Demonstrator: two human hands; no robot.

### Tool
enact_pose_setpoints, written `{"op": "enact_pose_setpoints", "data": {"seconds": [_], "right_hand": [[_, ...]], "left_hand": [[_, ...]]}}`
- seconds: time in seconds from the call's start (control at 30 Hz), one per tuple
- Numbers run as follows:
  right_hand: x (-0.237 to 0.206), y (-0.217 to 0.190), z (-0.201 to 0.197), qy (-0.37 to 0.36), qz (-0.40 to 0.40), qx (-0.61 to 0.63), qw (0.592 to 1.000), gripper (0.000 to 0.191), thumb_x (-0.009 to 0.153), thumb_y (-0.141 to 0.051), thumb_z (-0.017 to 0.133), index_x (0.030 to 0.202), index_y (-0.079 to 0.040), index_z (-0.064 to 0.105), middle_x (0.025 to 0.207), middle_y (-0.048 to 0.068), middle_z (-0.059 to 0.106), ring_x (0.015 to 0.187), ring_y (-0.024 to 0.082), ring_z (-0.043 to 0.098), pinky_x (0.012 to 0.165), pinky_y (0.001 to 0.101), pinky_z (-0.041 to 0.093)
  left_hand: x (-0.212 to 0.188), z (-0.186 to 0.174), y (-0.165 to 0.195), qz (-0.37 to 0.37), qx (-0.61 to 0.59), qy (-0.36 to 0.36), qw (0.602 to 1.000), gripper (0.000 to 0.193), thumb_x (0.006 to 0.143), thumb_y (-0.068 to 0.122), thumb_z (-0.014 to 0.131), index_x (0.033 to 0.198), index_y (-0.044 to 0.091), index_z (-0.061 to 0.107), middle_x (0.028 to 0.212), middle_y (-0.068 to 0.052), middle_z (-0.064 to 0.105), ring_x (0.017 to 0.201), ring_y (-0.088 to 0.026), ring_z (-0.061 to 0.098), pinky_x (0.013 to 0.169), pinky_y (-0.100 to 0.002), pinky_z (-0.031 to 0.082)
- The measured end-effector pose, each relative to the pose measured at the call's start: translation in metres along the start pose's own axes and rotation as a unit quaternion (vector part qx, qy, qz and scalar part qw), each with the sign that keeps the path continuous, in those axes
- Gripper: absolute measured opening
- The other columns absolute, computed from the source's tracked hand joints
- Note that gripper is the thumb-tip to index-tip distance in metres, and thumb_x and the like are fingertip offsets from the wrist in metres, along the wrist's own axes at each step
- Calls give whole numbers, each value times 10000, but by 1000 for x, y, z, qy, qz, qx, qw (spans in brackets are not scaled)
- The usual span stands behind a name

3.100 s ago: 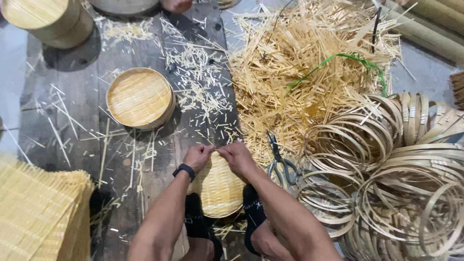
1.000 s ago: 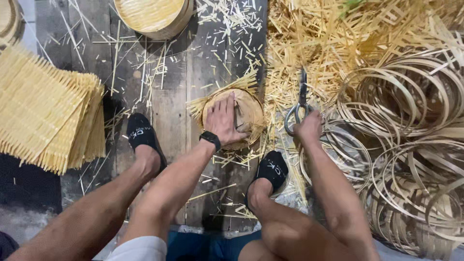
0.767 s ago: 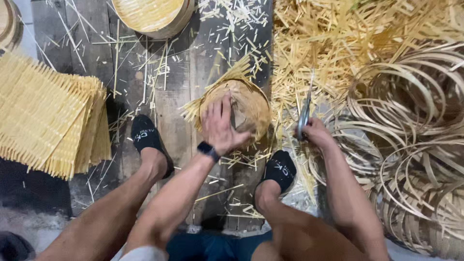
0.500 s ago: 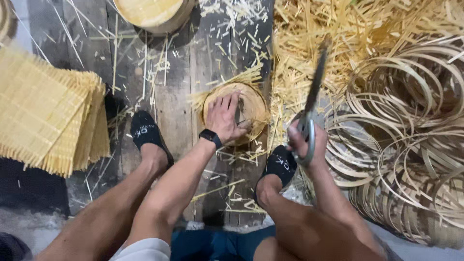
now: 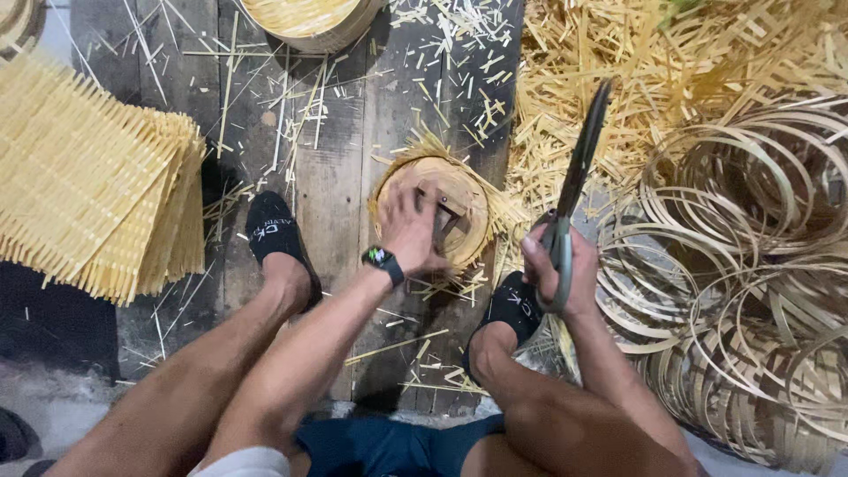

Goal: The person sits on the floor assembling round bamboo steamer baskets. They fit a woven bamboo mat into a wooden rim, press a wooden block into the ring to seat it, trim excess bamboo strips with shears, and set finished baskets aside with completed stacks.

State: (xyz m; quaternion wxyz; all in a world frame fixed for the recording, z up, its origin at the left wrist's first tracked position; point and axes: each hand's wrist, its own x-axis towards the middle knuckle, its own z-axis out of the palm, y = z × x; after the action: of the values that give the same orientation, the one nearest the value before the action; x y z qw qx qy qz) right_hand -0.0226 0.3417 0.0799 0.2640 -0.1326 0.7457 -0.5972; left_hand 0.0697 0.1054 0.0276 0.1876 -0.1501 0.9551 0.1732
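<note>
The round woven bamboo lid [image 5: 442,208], ragged strips jutting past its rim, lies flat under the pressing left hand [image 5: 411,231]. The right hand [image 5: 552,265], just beside it, grips long dark-bladed shears [image 5: 579,172], blades closed and pointing away.

Three seconds back both hands worked the rim of the round woven bamboo piece [image 5: 433,212] together. Since then the right hand [image 5: 555,265] has picked up the scissors [image 5: 570,190] and raised them, blades pointing away from its fingers. The left hand [image 5: 412,231] now presses flat on the piece.

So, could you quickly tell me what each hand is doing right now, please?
Left hand: open, pressed flat on the round bamboo basket piece.
Right hand: closed around the handles of the large scissors.
</note>
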Motion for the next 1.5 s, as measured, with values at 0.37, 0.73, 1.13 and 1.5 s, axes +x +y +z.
{"op": "enact_pose_setpoints", "data": {"seconds": [0.37,0.73,1.13,1.5], "right_hand": [[29,13,13,-95,294,-77,948,322,895,-403,717,896,-83,677,617,14,611,462,102,569,416,260,501],[5,81,-57,-24,86,-355,931,476,891,-452,724,936,10,619,800,199,614,761,368,626,707,485,513],[59,95,-37,-80,58,-615,782,549,799,-472,708,1081,-4,653,1066,194,653,1010,354,635,873,504,523],[72,106,-42,-74,-12,-594,801,458,844,-425,712,996,6,675,989,216,680,945,366,660,812,497,545]], "left_hand": [[-10,28,15,-82,-96,174,977,1086,704,225,765,1602,116,163,1503,-269,381,1338,-427,411,937,-621,334],[-17,19,15,125,-107,196,967,1002,643,96,732,1565,208,355,1504,-229,458,1383,-378,447,1027,-603,330],[-4,50,69,-123,-128,210,961,918,762,589,737,1478,94,448,1507,-136,483,1438,-464,243,1063,-753,234],[0,60,61,-70,-73,239,966,903,795,561,723,1496,65,444,1467,-144,510,1414,-450,299,1068,-720,250]]}}
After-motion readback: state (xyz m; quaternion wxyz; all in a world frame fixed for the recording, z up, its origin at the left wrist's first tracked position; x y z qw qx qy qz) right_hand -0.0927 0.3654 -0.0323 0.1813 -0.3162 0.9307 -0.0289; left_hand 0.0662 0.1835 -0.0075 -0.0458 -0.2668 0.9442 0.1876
